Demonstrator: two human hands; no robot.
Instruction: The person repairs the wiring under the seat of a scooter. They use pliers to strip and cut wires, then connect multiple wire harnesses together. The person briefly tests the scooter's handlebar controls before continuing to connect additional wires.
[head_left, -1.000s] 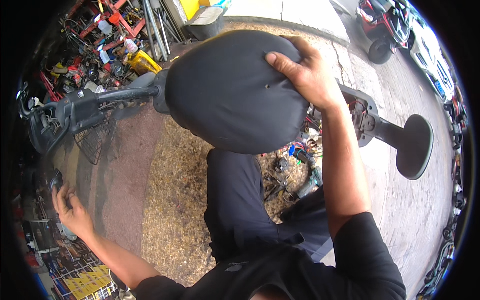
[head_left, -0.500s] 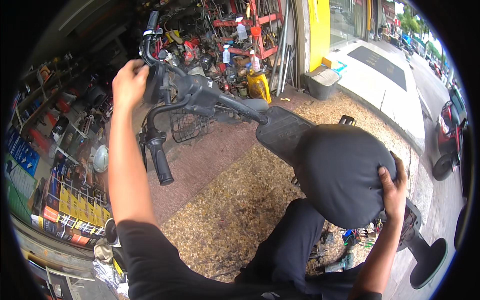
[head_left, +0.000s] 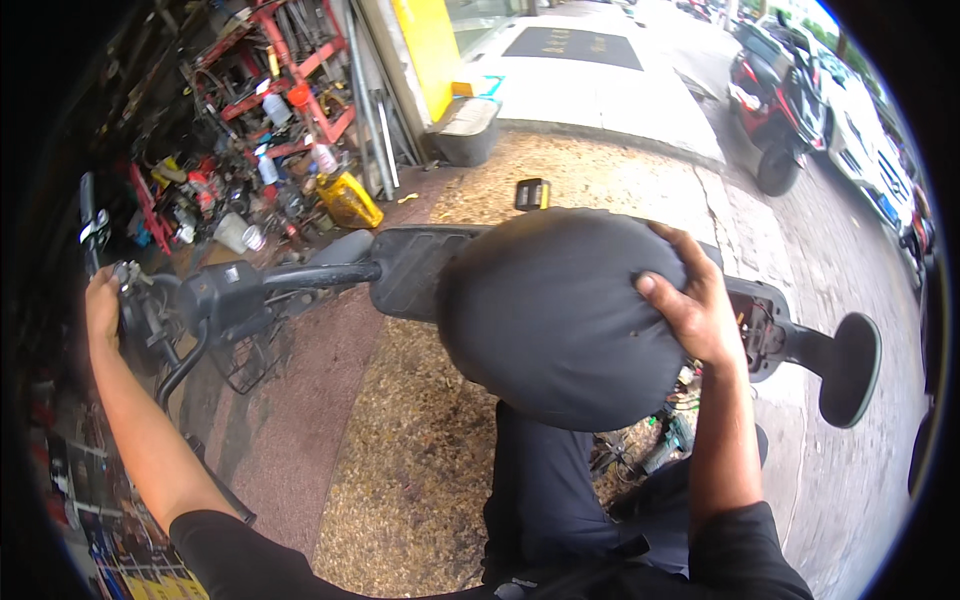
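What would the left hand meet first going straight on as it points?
The left hand would likely meet the black tubular handlebar end just beyond it, though depth is unclear.

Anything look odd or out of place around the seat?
Yes: the compartment behind the black seat, which the right hand grips, lies uncovered, and coloured wires show near the seat's edge. No clear damage is visible.

I see a red metal rack (head_left: 322,58), a yellow plastic container (head_left: 348,203) and a grey plastic bin (head_left: 468,146); to my right, a red-and-black scooter (head_left: 768,90) near a white car (head_left: 862,132).
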